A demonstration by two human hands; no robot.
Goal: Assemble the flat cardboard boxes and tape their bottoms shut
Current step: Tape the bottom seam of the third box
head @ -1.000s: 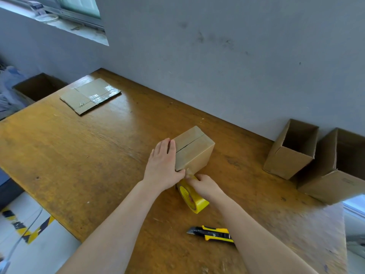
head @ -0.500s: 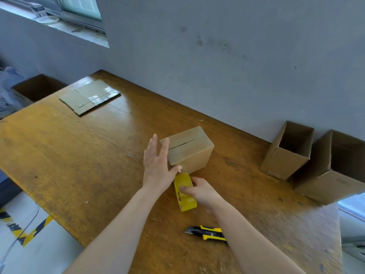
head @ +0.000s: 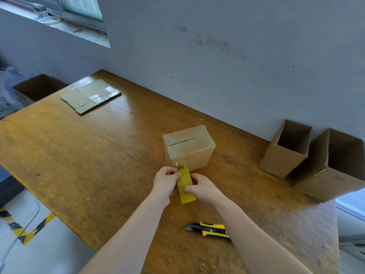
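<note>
A small cardboard box (head: 188, 147) stands upside down mid-table, its closed bottom flaps facing up with the seam showing. A clear strip of tape runs from its near face to a yellow tape roll (head: 185, 184) just in front of it. My left hand (head: 165, 182) grips the roll's left side, thumb by the tape end. My right hand (head: 203, 187) holds the roll's right side. A stack of flat cardboard boxes (head: 90, 96) lies at the far left of the wooden table (head: 79, 159).
A yellow and black utility knife (head: 209, 228) lies near the front edge under my right forearm. Two assembled open boxes (head: 284, 149) (head: 333, 167) lie on their sides at the right by the grey wall. Another open box (head: 37, 87) sits beyond the table's left end.
My left hand left the box's side and came down onto the tape roll. The roll moved slightly back from the box with tape stretched between them.
</note>
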